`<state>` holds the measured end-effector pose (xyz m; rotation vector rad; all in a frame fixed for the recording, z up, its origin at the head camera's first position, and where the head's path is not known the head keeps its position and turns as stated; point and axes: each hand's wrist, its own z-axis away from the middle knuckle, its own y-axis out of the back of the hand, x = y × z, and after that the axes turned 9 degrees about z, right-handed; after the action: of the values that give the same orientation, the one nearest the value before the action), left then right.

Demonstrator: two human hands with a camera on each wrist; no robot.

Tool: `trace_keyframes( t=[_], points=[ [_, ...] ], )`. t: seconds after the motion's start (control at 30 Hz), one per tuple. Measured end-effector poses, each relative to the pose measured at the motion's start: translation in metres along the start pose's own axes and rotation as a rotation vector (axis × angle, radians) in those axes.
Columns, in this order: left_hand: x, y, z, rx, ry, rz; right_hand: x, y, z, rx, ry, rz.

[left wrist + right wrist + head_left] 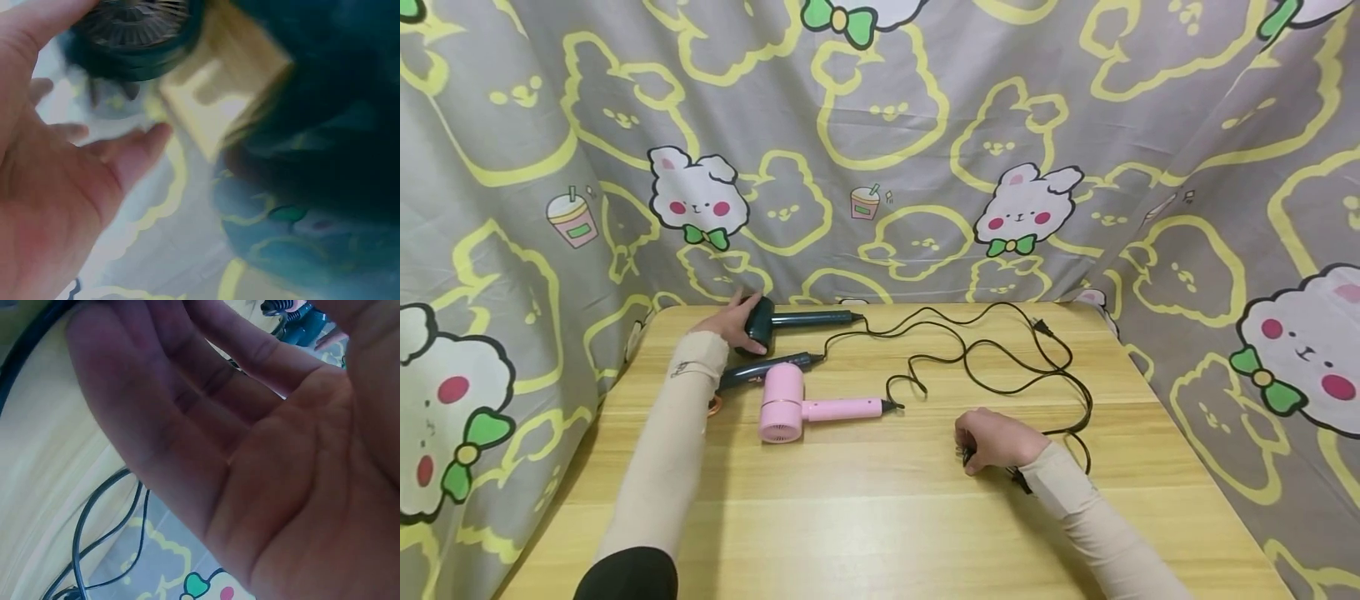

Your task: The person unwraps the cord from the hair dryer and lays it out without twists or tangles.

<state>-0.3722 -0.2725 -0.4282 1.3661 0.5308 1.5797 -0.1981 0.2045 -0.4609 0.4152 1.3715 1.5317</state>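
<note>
My left hand (733, 323) holds the head of a dark green hair dryer (762, 325) at the back left, thumb on its near side and fingers on the far side. Blurred in the left wrist view, the dryer's vented end (140, 31) sits by the fingers. Toward the front right, my right hand (998, 439) pinches a black power cord (967, 457) low over the table. That cord (25, 347) runs past the fingertips in the right wrist view. A pink hair dryer (782, 404) and a dark blue hair dryer (767, 368) lie between the hands, handles pointing right.
Thin black cords (1000, 387) loop across the right half of the wooden table (865, 525). One plug (1042, 327) lies near the back edge, another (1021, 480) under the right wrist. A patterned curtain (917, 167) surrounds the back and sides.
</note>
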Motion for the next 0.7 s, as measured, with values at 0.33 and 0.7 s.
trace_keyframes(
  t=[0.33,0.7],
  points=[
    [0.030,0.017,0.049,0.228,-0.123,0.028,0.001,0.067,0.020,0.323,-0.009,-0.014],
    [0.063,-0.027,0.099,0.550,-0.306,0.046,-0.008,0.109,0.018,0.823,-0.124,-0.074]
  ],
)
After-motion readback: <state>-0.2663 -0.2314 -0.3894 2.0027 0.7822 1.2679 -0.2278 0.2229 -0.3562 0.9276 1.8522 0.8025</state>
